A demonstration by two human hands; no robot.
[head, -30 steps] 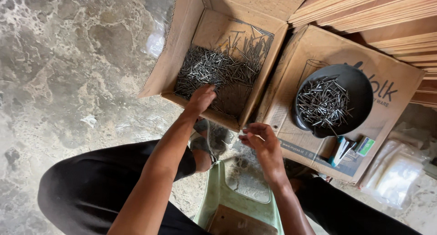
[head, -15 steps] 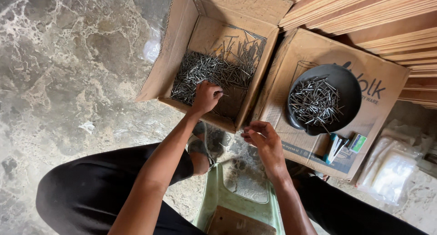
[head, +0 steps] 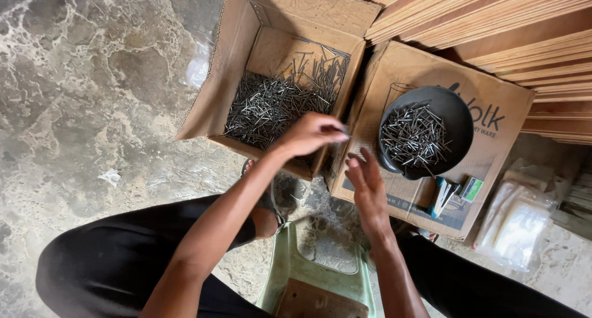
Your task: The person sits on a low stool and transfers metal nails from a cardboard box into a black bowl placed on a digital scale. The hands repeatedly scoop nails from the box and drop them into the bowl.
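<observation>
Pinching with our left hand (head: 311, 133), we are keeping the fingertips pressed together over the near corner of the open box (head: 240, 65); whatever sits between them is too small to make out. Just behind and to the left of that pinch, the loose nails (head: 271, 105) are lying heaped across the box floor, well under the hand's height.

We are holding our right hand (head: 369, 188) flat and spread, palm turned towards the left hand, fingers pointing up at it and nearly meeting its fingertips. It is gripping nothing.

Right of both hands, a black bowl (head: 453, 111) is sitting on a closed carton (head: 413, 65), and more nails (head: 414, 136) are piled inside it. Just below the bowl, a few small packets (head: 453, 191) are resting on the carton's near edge. Further right, a clear plastic bag (head: 515, 222) is lying on the floor.

Beneath our wrists, a green stool (head: 290, 275) is standing between our knees, with a brown board (head: 314, 299) on its near end. Behind the boxes, wooden planks (head: 493, 16) are stacked. Left of the box, the stone floor (head: 80, 108) is showing a scrap of paper (head: 111, 177).
</observation>
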